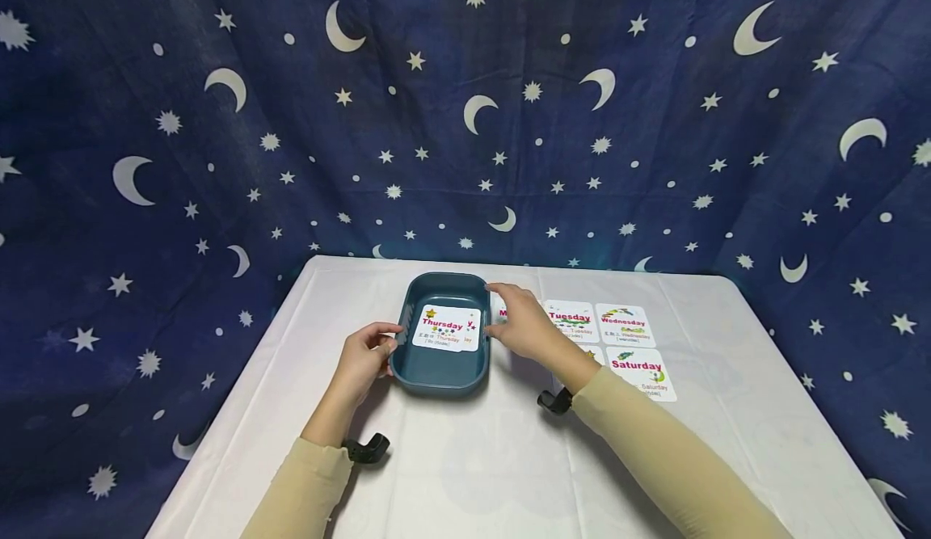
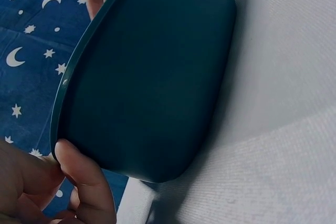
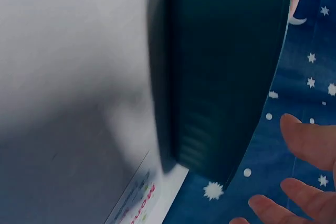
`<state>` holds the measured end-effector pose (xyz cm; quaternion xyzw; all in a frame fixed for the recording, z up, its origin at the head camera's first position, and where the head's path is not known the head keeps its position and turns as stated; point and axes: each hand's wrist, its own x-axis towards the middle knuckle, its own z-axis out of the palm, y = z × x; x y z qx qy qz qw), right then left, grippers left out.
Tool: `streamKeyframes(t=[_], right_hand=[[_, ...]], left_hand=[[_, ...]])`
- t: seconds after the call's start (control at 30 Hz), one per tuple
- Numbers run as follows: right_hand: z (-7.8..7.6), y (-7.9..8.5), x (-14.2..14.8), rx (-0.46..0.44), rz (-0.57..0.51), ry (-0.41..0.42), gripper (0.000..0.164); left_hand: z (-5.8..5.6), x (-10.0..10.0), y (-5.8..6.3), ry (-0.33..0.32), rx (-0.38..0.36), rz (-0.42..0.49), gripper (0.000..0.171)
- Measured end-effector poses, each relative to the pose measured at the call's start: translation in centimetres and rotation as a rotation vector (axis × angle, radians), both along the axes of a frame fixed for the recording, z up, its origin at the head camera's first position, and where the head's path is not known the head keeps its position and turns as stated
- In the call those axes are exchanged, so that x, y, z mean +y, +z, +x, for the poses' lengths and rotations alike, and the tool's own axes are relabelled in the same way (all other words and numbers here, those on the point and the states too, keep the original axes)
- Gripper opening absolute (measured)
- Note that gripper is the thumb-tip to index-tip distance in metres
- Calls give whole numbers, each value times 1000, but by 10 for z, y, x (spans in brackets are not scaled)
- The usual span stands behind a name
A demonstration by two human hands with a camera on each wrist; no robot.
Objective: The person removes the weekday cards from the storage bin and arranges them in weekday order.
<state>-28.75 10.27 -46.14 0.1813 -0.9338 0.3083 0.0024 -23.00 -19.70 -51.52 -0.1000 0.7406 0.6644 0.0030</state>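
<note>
A dark teal plastic tray (image 1: 440,377) sits on the white table. Inside it lies a Thursday word card (image 1: 442,329), overlapping another card whose word is mostly covered. My left hand (image 1: 361,361) pinches the tray's rim at its left side; the left wrist view shows a fingertip against the outer wall (image 2: 142,87). At the tray's right side is my right hand (image 1: 525,325), fingers spread. In the right wrist view these fingers (image 3: 310,145) stand apart from the tray wall (image 3: 220,77) and hold nothing.
Right of the tray lie a Tuesday card (image 1: 571,313), a Wednesday card (image 1: 625,325) and a Saturday card (image 1: 643,369). My right hand and wrist partly hide a Monday card (image 3: 142,205) and another card. A star-and-moon cloth (image 1: 465,119) hangs behind the table (image 1: 465,474).
</note>
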Motion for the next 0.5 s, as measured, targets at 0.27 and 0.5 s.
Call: streamKeyframes(t=[0.27,0.5], right_hand=[[8,0,-22,70,127,53,89],[10,2,-37,138,242,118,96]], left_hand=[[1,0,-1,-4,2,9,26],[1,1,2,0,6,17,28]])
